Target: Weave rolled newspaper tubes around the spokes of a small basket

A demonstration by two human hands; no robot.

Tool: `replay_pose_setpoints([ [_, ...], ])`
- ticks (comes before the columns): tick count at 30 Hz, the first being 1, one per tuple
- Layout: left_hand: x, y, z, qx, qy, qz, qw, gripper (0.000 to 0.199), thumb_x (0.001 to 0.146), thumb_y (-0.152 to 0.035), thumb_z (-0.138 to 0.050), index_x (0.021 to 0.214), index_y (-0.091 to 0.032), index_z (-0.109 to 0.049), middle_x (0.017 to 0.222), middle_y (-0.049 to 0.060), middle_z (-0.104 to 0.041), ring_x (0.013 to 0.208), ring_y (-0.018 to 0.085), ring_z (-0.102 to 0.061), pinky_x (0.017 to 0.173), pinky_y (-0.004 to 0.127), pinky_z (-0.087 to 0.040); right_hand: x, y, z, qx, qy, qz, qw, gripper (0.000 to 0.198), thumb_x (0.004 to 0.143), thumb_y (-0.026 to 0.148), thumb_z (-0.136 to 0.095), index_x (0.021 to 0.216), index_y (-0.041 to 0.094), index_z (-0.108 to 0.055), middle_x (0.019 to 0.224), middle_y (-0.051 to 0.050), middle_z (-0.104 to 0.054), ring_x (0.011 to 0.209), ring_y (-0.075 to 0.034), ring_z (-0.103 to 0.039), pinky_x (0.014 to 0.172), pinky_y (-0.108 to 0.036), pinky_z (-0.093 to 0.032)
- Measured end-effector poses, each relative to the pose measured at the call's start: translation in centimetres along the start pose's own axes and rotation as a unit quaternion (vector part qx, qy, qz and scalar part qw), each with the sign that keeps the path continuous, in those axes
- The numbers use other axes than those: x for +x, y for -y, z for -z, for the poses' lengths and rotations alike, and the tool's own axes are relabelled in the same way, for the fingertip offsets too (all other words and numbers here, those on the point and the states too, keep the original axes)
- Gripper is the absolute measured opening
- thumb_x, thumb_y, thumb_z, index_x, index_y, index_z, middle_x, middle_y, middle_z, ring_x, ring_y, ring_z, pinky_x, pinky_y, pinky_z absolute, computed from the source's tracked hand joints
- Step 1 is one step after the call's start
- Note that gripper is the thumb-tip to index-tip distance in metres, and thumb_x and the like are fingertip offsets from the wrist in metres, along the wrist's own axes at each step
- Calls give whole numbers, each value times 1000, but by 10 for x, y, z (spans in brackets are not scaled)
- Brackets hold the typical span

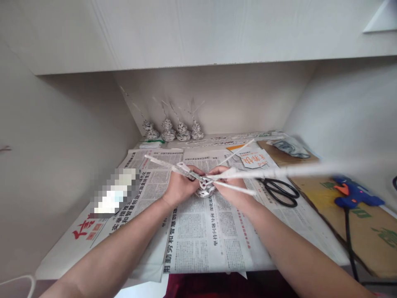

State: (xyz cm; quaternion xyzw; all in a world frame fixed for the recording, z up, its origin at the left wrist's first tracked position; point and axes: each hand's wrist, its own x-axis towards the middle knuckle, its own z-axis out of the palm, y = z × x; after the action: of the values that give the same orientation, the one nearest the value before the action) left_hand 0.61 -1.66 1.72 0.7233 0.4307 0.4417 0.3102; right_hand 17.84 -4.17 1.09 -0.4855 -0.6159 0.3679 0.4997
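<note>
Between my two hands is a small woven piece of rolled newspaper strips (206, 191), its paper sticks fanning out to both sides and upward. My left hand (182, 182) is closed on its left side, where a thin paper stick (159, 162) points out to the upper left. On the other side my right hand (231, 184) grips the weave, partly covered by the sticks. One long white paper stick (279, 170) reaches far right and is blurred. The fingertips of both hands are largely hidden behind the weave.
Newspaper (192, 236) covers the desk. Several finished woven gourd shapes (182, 131) stand along the back wall. To the right lie black-handled scissors (281, 192), a blue glue gun (356, 196) on cardboard (328, 219), and a crumpled bag (290, 149). A pixelated item (116, 192) lies left.
</note>
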Motion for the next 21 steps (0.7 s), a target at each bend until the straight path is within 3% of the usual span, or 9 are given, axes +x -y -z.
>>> replay_pose_setpoints([
  [4, 2, -1, 0, -27, -1, 42, 999, 16, 62, -17, -71, 78, -13, -71, 70, 4, -73, 64, 18, -67, 57, 24, -53, 2, -2, 3, 45, 60, -11, 997, 17, 72, 29, -72, 86, 20, -74, 82, -4, -74, 74, -19, -68, 65, -28, -51],
  [11, 1, 4, -1, -34, 5, 43, 998, 19, 61, -19, -72, 80, -14, -71, 77, 4, -74, 70, 19, -69, 67, 28, -56, 3, -4, 6, -65, 40, 31, 997, 8, 70, 20, -70, 76, 21, -75, 72, -1, -72, 66, -17, -65, 59, -25, -47],
  [14, 2, 9, 0, -38, 19, 39, 998, 22, 60, -17, -73, 82, -15, -70, 77, 4, -74, 69, 18, -69, 65, 27, -55, 2, -4, 5, -36, 47, 45, 997, 8, 72, 27, -72, 77, 21, -76, 73, -2, -73, 67, -18, -65, 61, -27, -48],
  [17, 3, 8, 2, -49, 30, 21, 998, 18, 63, -15, -71, 81, -15, -69, 76, 4, -73, 69, 18, -68, 65, 28, -55, 1, -1, 2, 26, 35, 59, 997, 17, 72, 34, -75, 84, 22, -77, 77, -3, -73, 69, -17, -65, 65, -28, -49],
  [21, 3, 4, 1, -10, 19, 6, 1000, 13, 65, -13, -67, 78, -16, -68, 74, 2, -72, 69, 17, -67, 64, 26, -53, -2, 6, 0, 69, 98, 50, 992, 46, 65, 35, -82, 109, 26, -73, 75, 0, -69, 62, -12, -58, 58, -25, -46],
])
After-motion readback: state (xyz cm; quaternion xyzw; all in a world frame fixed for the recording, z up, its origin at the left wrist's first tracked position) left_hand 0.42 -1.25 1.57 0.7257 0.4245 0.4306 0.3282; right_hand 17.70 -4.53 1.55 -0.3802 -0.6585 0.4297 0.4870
